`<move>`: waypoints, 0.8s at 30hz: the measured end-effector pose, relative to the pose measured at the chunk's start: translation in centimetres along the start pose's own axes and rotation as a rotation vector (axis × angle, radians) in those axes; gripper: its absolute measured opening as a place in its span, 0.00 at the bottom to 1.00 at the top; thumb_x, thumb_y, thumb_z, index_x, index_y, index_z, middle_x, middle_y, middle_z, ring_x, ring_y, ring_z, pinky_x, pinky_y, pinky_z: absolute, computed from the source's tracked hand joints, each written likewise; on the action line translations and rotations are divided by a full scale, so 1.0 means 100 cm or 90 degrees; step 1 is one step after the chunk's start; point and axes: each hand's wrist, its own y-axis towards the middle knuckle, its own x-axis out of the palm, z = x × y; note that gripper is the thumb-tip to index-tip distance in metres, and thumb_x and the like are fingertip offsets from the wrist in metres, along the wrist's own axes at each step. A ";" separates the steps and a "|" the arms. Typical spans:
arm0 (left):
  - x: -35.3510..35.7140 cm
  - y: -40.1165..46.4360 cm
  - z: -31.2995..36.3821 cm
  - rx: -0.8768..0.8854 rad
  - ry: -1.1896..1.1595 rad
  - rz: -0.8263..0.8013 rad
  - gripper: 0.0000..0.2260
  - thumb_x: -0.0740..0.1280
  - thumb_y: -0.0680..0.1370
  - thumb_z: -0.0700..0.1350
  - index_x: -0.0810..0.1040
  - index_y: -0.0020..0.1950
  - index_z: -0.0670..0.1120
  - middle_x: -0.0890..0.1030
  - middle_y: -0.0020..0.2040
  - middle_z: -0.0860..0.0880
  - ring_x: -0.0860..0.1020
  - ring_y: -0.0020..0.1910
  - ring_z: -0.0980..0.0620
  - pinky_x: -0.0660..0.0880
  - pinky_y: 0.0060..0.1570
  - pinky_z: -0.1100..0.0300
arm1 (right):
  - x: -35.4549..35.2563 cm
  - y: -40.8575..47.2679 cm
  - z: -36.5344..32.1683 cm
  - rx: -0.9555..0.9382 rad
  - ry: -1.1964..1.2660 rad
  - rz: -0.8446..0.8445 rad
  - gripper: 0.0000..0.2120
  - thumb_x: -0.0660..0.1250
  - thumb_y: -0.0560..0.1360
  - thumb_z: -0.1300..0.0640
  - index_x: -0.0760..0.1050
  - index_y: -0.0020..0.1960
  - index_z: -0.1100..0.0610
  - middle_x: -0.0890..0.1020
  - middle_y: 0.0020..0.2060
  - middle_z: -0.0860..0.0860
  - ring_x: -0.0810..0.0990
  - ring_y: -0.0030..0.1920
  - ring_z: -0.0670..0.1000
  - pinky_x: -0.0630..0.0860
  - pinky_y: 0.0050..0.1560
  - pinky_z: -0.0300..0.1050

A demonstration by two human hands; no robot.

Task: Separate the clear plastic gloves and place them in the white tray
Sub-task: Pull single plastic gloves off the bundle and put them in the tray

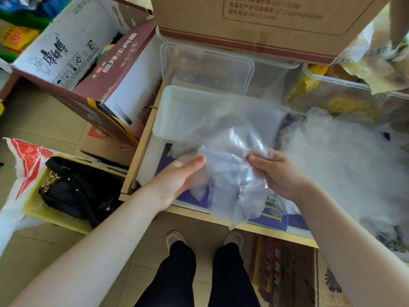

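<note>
I hold a clear plastic glove (230,173) over the front of the table, its fingers hanging down past the edge. My right hand (276,173) pinches its upper edge between thumb and fingers. My left hand (181,176) lies under its left side, palm up, fingers fairly straight and partly covered by the film. The white tray (177,111) sits just beyond, with another clear glove (239,120) draped over its right half. A big heap of clear gloves (345,165) lies to the right.
A clear plastic bin (208,65) stands behind the tray, under a brown carton (265,23). Cartons (93,69) lean at the left. A black bag (73,189) lies in a yellow basket on the floor. The table's wooden edge (199,212) runs in front of me.
</note>
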 end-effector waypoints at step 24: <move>0.004 0.010 -0.006 0.009 -0.019 0.383 0.15 0.52 0.82 0.43 0.68 0.37 0.47 0.70 0.36 0.50 0.72 0.39 0.51 0.69 0.40 0.64 | 0.004 -0.038 -0.006 -0.181 -0.190 -0.149 0.32 0.48 0.67 0.83 0.85 0.40 0.56 0.84 0.41 0.47 0.82 0.48 0.50 0.77 0.50 0.41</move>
